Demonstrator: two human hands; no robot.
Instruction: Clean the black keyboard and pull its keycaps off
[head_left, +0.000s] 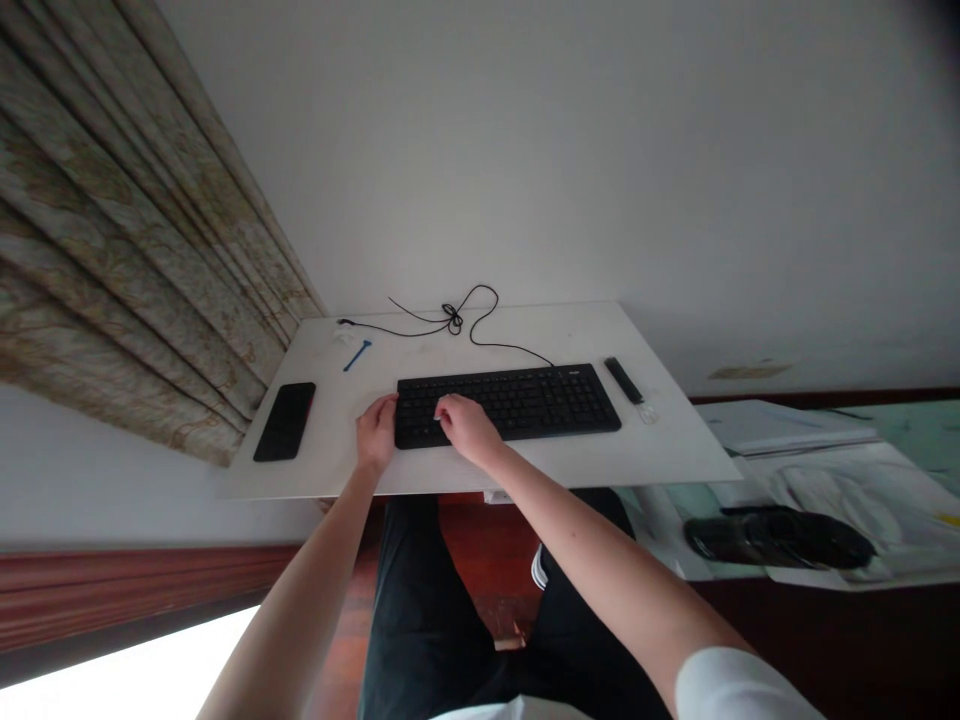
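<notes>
A black keyboard (525,398) lies flat on the white table, its cable running off the back edge. My left hand (376,432) is at the keyboard's left end, fingers closed against that edge. Over the left part of the keys, my right hand (469,428) is curled with its fingertips pinched together. A small pale spot shows at those fingertips, but I cannot make out what it is. Behind my left hand lies a small blue tool (358,355) with a wider head. To the keyboard's right is a narrow black bar (624,380) with a clear piece at its near end.
A black phone (285,422) rests on the table's left side (330,470). The looped black cable (452,319) lies along the back by the wall. Patterned curtains (150,200) hang at the left. On a lower surface at the right are papers and a dark shiny object (780,537).
</notes>
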